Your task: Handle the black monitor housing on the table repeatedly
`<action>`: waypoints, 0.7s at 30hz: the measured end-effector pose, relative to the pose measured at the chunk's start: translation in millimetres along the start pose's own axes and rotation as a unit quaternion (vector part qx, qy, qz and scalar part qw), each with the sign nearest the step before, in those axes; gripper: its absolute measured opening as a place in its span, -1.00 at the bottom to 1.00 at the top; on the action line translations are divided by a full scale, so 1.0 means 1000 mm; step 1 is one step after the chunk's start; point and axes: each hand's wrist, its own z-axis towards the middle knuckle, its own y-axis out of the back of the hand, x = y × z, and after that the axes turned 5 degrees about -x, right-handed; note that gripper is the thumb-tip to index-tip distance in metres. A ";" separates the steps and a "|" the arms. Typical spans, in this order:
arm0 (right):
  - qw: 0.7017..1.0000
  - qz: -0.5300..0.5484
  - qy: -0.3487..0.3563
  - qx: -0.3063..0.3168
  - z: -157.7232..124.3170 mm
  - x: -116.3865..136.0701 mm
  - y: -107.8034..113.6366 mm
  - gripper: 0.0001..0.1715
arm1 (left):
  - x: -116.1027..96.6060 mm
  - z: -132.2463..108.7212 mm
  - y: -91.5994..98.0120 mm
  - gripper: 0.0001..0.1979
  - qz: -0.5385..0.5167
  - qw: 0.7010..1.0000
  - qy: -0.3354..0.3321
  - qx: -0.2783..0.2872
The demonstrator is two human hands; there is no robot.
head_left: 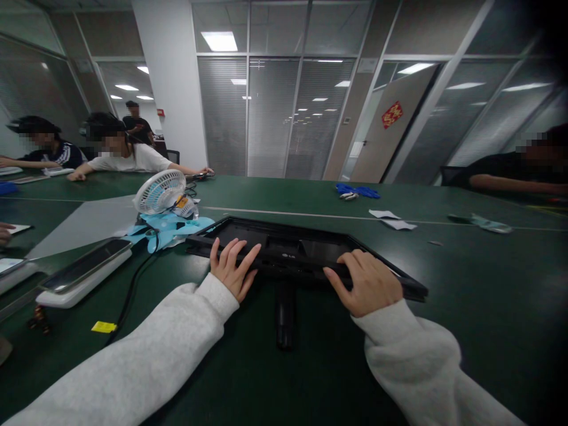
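Observation:
A black LG monitor housing (310,239) lies low over the green table in front of me, its long edge with the LG logo towards me. A recessed area shows inside its raised rim. From beneath the near edge a black stand neck (285,316) points towards me. My left hand (233,266) grips that edge left of the logo, its fingers over the top. To the right of the logo, my right hand (366,281) holds the same edge, fingers curled on top and thumb along the near side. The undersides of both grips are hidden.
Left of the housing stand a white fan (160,192) on light-blue material (171,229) and a phone (86,266) on a white box. A black cable (133,284) runs nearby. Blue gloves (357,190) and white papers (393,220) lie beyond. Several people sit or stand around.

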 end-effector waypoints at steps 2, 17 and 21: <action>1.000 0.001 0.000 -0.004 0.000 0.000 -0.001 -0.57 | 0.000 0.000 0.000 -0.49 0.000 1.000 0.000 0.000; 1.000 0.006 0.003 -0.014 0.000 -0.002 -0.001 -0.57 | 0.000 -0.001 0.000 -0.48 -0.005 1.000 -0.003 -0.002; 1.000 0.005 0.008 -0.013 0.000 -0.002 -0.001 -0.57 | 0.000 -0.002 0.000 -0.47 -0.002 1.000 -0.008 -0.001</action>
